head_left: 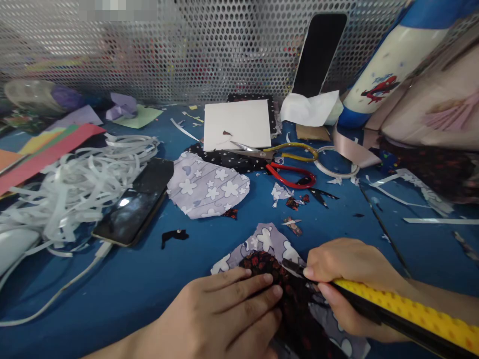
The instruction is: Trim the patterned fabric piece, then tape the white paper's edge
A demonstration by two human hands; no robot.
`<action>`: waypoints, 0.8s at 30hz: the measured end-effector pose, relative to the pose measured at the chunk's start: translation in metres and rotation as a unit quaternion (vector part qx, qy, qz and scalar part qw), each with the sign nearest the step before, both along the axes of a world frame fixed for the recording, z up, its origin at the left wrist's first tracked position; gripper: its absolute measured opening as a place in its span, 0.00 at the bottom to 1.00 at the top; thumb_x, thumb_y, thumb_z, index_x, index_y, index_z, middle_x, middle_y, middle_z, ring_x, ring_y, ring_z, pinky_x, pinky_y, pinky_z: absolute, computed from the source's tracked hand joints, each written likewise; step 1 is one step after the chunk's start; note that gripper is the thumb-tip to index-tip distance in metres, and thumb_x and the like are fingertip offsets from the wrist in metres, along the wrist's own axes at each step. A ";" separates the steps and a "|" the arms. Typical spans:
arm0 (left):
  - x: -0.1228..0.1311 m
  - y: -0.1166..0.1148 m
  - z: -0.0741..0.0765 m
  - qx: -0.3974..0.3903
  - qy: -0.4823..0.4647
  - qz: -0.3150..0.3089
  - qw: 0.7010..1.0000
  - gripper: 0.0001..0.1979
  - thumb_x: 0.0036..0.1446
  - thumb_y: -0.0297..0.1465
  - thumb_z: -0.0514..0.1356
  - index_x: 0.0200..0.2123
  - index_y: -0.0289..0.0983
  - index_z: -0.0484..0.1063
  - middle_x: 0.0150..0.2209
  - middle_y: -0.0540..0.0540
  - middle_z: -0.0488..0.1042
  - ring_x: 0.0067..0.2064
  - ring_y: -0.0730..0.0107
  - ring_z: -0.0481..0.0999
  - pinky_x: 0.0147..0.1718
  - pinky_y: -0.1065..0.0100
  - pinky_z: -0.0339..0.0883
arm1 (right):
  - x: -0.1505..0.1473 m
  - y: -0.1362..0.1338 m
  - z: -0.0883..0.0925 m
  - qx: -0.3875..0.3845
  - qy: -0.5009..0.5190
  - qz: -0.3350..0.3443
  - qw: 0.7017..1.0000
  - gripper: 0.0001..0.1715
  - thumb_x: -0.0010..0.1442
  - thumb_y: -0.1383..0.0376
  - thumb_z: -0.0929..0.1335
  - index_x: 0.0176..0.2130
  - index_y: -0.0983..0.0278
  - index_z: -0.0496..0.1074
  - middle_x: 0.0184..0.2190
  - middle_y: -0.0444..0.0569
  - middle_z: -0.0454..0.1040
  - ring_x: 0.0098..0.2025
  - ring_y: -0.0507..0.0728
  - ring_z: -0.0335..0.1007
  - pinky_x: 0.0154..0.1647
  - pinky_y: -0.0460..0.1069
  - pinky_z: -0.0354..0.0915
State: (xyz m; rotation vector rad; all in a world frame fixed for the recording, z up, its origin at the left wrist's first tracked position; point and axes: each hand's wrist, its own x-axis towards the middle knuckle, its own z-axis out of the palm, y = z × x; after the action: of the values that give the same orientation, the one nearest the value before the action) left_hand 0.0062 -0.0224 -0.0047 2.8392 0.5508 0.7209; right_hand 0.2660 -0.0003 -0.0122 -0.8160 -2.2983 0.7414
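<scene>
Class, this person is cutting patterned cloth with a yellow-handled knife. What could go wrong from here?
1. The yellow-handled knife in the right hand points its blade at the left hand, which presses the dark red cloth close by. A slip could cut the fingers.
2. The blade might go through into the lilac flowered cloth beneath, or score the blue table.
3. The loose layers could shift and spoil the cut.

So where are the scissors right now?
In the head view, the scissors lie on the blue table just right of centre, in front of the white card and right of the flowered purple fabric.
</scene>
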 end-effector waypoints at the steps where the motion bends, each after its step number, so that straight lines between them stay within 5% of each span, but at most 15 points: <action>1: 0.000 0.000 -0.001 0.003 -0.001 -0.002 1.000 0.13 0.69 0.35 0.58 0.47 0.33 0.78 0.52 0.47 0.80 0.55 0.67 0.79 0.61 0.69 0.69 | -0.001 0.000 -0.001 0.008 -0.008 0.005 1.000 0.08 0.57 0.70 0.62 0.33 0.58 0.58 0.19 0.40 0.68 0.18 0.51 0.62 0.19 0.49 0.57; 6: -0.001 -0.005 -0.012 0.003 -0.022 0.010 1.000 0.14 0.70 0.34 0.56 0.48 0.33 0.78 0.54 0.48 0.79 0.57 0.66 0.77 0.63 0.67 0.66 | -0.001 0.000 0.000 0.031 0.008 0.006 0.999 0.08 0.57 0.71 0.62 0.35 0.58 0.60 0.20 0.38 0.67 0.18 0.50 0.62 0.20 0.46 0.58; 12: 0.001 -0.009 -0.017 0.002 -0.030 0.018 0.999 0.15 0.71 0.35 0.55 0.48 0.32 0.78 0.54 0.48 0.78 0.59 0.67 0.76 0.66 0.67 0.62 | 0.005 -0.001 0.005 -0.055 0.076 -0.060 0.994 0.06 0.61 0.69 0.64 0.36 0.57 0.66 0.21 0.38 0.68 0.19 0.48 0.65 0.21 0.44 0.59; 18: 0.003 -0.002 -0.005 -0.001 -0.019 0.010 1.000 0.14 0.70 0.34 0.56 0.46 0.32 0.79 0.51 0.48 0.80 0.55 0.68 0.79 0.64 0.69 0.63 | 0.008 -0.001 0.003 -0.041 0.060 -0.039 0.997 0.06 0.59 0.69 0.65 0.37 0.58 0.66 0.21 0.39 0.70 0.19 0.49 0.66 0.22 0.45 0.59; 24: 0.000 -0.005 -0.010 0.005 -0.009 0.011 1.000 0.13 0.70 0.34 0.57 0.47 0.34 0.78 0.52 0.49 0.80 0.56 0.69 0.78 0.64 0.69 0.64 | 0.008 -0.001 -0.002 0.011 0.035 0.029 0.999 0.08 0.57 0.73 0.63 0.34 0.59 0.60 0.20 0.37 0.63 0.19 0.49 0.57 0.23 0.46 0.54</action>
State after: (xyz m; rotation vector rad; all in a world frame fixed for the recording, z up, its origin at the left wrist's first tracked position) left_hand 0.0067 -0.0269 -0.0149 2.8372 0.5790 0.7558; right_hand 0.2745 -0.0016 -0.0141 -0.7063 -2.2714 0.7568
